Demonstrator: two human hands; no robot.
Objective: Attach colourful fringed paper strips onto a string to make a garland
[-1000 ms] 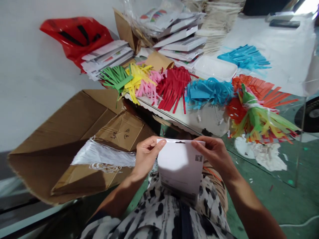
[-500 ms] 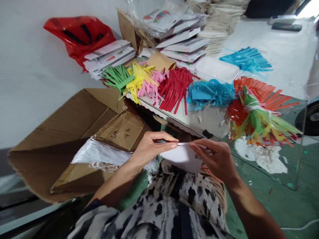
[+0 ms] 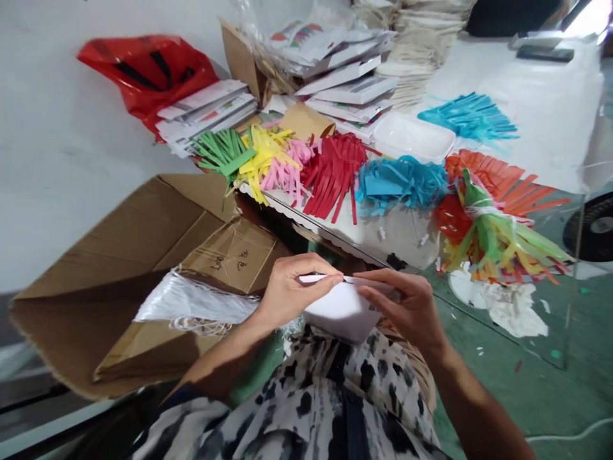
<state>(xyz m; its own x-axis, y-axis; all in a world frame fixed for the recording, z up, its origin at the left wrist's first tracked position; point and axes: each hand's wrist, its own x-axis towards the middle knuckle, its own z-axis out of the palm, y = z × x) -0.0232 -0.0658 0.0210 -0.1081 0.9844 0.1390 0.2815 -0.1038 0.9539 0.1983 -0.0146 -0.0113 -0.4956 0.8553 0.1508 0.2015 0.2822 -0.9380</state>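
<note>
The left hand (image 3: 294, 287) and right hand (image 3: 409, 306) pinch a flat white paper packet (image 3: 338, 313) in their fingers (image 3: 323, 285); a fringed crimson paper tassel (image 3: 335, 169) lies on the white table (image 3: 402, 239).

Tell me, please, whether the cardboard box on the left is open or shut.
Open: the cardboard box gapes wide, its flaps spread apart, with white strands lying across the cardboard.

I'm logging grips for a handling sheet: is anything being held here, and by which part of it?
Yes: a white packet, pinched along its upper edge by both the left hand and the right hand.
</note>
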